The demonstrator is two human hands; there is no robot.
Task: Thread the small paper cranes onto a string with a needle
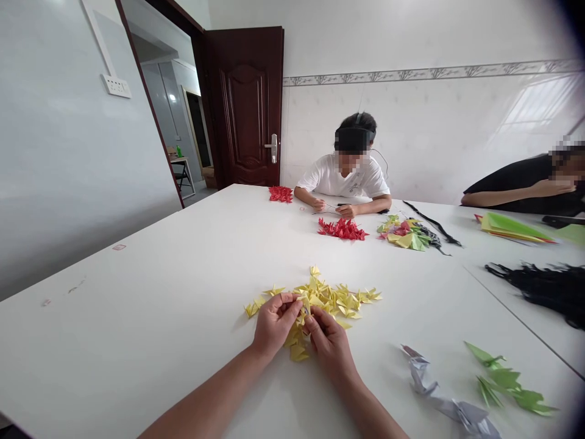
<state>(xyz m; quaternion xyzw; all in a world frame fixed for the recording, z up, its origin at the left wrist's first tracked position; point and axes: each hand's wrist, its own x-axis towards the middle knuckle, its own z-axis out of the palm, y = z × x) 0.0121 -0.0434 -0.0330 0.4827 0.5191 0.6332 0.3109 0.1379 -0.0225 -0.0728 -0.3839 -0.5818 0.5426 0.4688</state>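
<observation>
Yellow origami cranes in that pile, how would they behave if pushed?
The yellow origami cranes look like folded paper, so probably very light and easily scattered. Their thin points may bend or crush. Overlapping, they might snag one another.

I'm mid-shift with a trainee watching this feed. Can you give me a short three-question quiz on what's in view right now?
1. True or false: the wearer's left hand and right hand come together over a red pile.
2. Multiple choice: which colour of paper lies right beside the silver-grey folded paper at lower right? A) red B) green C) yellow
3. Fill in the blank: the pile on the table directly in front of the white-shirted co-worker is ____.

Key:
1. False; they meet over the yellow pile.
2. B, the green pieces.
3. Red.
</observation>
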